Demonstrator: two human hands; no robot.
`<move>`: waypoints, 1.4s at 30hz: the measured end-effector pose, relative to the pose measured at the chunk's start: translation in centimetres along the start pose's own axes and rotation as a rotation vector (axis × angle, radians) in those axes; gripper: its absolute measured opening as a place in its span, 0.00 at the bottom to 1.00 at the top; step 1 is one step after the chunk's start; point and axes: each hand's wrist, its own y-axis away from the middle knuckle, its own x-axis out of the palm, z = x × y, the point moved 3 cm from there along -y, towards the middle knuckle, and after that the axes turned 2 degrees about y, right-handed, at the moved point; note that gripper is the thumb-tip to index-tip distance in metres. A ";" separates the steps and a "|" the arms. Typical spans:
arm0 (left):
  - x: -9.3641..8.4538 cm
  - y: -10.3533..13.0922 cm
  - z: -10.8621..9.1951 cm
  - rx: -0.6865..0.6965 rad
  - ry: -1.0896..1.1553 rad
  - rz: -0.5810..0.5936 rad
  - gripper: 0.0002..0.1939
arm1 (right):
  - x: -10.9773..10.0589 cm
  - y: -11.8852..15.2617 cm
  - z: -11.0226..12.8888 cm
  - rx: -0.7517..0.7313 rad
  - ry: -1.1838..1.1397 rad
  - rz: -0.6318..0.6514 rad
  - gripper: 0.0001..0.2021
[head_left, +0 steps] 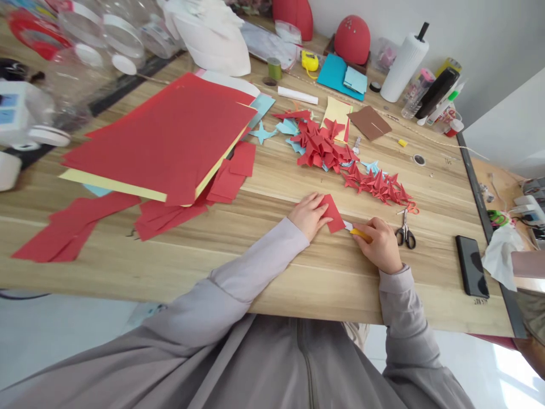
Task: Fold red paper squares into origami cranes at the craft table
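Note:
A small folded-looking piece of red paper (333, 214) lies on the wooden table under the fingertips of my left hand (309, 217). Those fingers are stretched out and rest flat on its left side. My right hand (380, 243) is closed around a yellow-handled utility knife (361, 233). The knife's blade points left and its tip meets the paper's lower right edge. Black-handled scissors (406, 230) lie just right of my right hand. Beyond both hands sit folded red paper stars (377, 184) and a larger heap of red folded pieces (321, 145).
A stack of large red sheets (170, 130) covers the left, with red strips (80, 218) before it. A phone (472, 266) lies near the right edge. Bottles (123, 34) stand back left; a white cylinder (404, 67) stands back right. Another person's arm (528, 264) shows far right.

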 end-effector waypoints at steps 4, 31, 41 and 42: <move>0.4 0.0 0.2 -0.015 -0.017 0.001 0.23 | 0.0 0.0 0.1 0.008 -0.003 0.008 0.12; 0.4 -0.1 0.2 -0.006 0.010 0.022 0.22 | 0.2 -1.2 0.6 0.026 0.132 -0.003 0.13; -0.2 -0.1 0.1 0.001 0.045 0.014 0.16 | 0.3 -1.0 0.7 0.032 0.125 -0.006 0.13; -0.3 -0.1 0.1 0.001 0.048 0.012 0.16 | 0.4 -1.1 0.9 0.027 0.131 -0.003 0.13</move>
